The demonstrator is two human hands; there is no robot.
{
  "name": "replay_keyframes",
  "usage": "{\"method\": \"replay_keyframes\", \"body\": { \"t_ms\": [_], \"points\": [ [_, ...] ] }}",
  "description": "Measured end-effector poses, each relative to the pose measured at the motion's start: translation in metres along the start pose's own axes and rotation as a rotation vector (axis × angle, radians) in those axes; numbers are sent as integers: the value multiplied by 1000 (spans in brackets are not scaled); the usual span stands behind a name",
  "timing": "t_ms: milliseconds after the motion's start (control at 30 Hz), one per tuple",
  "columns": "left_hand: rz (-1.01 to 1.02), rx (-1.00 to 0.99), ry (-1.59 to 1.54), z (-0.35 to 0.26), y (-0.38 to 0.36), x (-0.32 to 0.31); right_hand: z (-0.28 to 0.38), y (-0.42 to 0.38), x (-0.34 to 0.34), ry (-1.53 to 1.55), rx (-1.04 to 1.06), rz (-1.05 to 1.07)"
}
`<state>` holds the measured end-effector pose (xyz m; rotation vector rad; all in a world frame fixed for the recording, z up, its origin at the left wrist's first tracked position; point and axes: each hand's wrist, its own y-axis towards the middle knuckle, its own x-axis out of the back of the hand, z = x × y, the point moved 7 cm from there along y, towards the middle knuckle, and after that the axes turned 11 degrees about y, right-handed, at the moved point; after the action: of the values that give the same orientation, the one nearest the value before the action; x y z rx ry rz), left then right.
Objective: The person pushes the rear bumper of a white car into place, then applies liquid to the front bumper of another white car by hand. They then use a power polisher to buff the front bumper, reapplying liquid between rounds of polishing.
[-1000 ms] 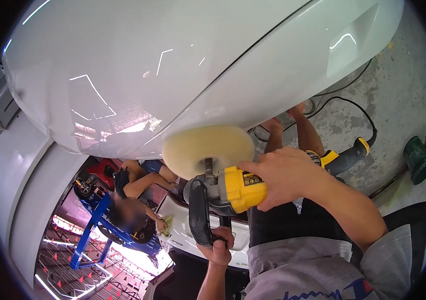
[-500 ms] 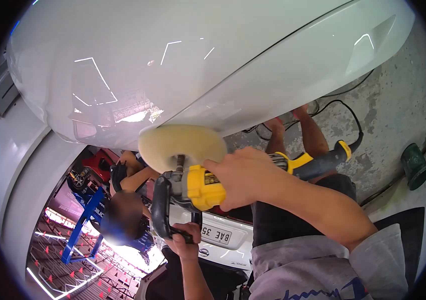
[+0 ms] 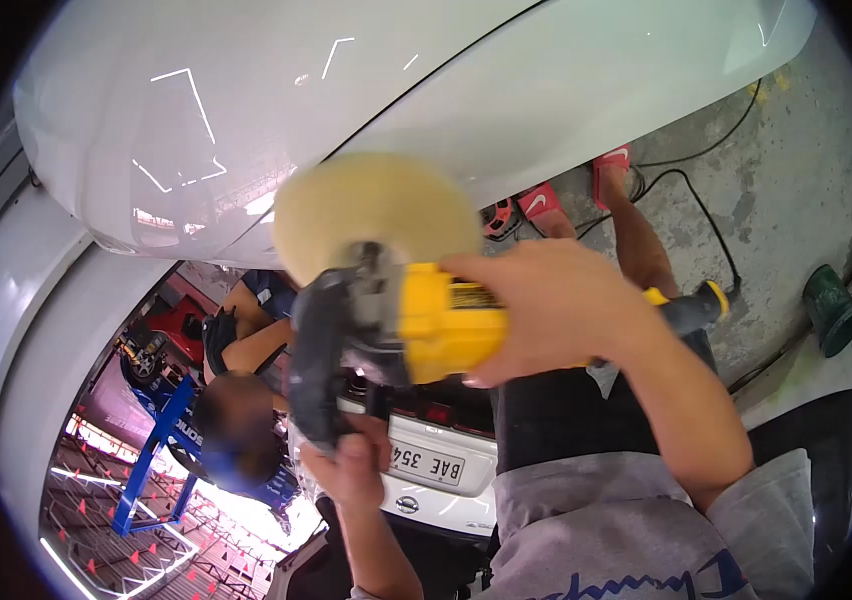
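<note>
A yellow and black polisher (image 3: 456, 325) with a wide cream pad (image 3: 381, 210) fills the middle of the head view. My right hand (image 3: 556, 310) is wrapped over its yellow body, thumb and fingers on opposite sides. My left hand (image 3: 351, 465) grips the lower end of the black loop handle (image 3: 318, 350). The blurred pad overlaps the lower edge of a glossy white car panel (image 3: 506, 110), near a dark seam. From the polisher's rear end a black cord (image 3: 711, 215) loops away over the floor.
Feet in red slides (image 3: 543, 200) stand on the worn concrete floor (image 3: 706, 130). A dark green container (image 3: 832, 310) is at the right. Another person (image 3: 256, 340) crouches at the left near a blue lift post (image 3: 156, 455). Below is a white car with a licence plate (image 3: 426, 463).
The polisher has risen in the view and looks larger, more of the pad showing. Both hands stay on it. The white panel has shifted upward in the view.
</note>
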<state>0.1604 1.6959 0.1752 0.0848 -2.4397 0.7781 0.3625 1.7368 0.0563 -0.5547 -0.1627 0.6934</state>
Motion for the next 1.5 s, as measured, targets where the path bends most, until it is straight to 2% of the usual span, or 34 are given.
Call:
{"method": "replay_keyframes", "body": {
  "t_ms": [167,300,333,433,500,567,633,700,733,767,833,900,967,1000,1100,1167,1200,1233,1267,1300,1400,1433,1500],
  "points": [
    [254,-55,217,-3,-12,-57,-39,-51,30,-5,-68,-115],
    [261,-72,223,5,-20,-74,-52,-54,33,53,-100,-89],
    [227,15,167,18,-24,-70,-54,-48,27,21,-64,-81],
    [93,70,130,51,-36,-54,-62,-25,5,-13,-26,-8],
    [23,81,136,49,-37,-57,-61,-13,0,-22,-15,57],
    [-3,116,53,47,-38,-62,-67,-10,-3,-17,-93,178],
    [7,111,83,46,-40,-76,-68,-15,8,-42,-82,182],
    [-69,-19,37,51,-48,-92,-79,-22,18,-80,-79,178],
    [-93,-82,18,62,-54,-100,-82,-26,24,-117,-8,113],
    [-97,-81,16,70,-55,-107,-84,-29,31,-157,67,50],
    [-32,-212,37,69,-57,-126,-96,-32,36,-167,60,85],
    [-11,-177,73,65,-66,-139,-99,-33,47,-180,58,125],
    [-40,6,-19,60,-71,-150,-103,-34,51,-186,-41,303],
    [-101,63,-81,57,-73,-152,-102,-34,55,-196,-30,310],
    [-158,74,-128,54,-77,-159,-103,-37,62,-239,-14,348],
    [-193,52,-117,57,-79,-166,-105,-41,65,-224,-4,306],
    [-188,-30,-78,58,-80,-169,-108,-45,62,-245,7,324],
    [-188,-120,-42,58,-78,-173,-110,-46,66,-250,56,254],
    [-131,-153,-35,62,-77,-176,-109,-47,72,-257,112,181],
    [-168,-166,-52,59,-81,-177,-109,-48,74,-289,137,193],
    [-130,-4,-12,65,-90,-192,-114,-50,79,-316,81,273],
    [-162,-16,-31,61,-95,-192,-116,-52,79,-331,45,321],
    [-138,184,-76,73,-101,-199,-115,-54,82,-370,16,373]
  ]
}}
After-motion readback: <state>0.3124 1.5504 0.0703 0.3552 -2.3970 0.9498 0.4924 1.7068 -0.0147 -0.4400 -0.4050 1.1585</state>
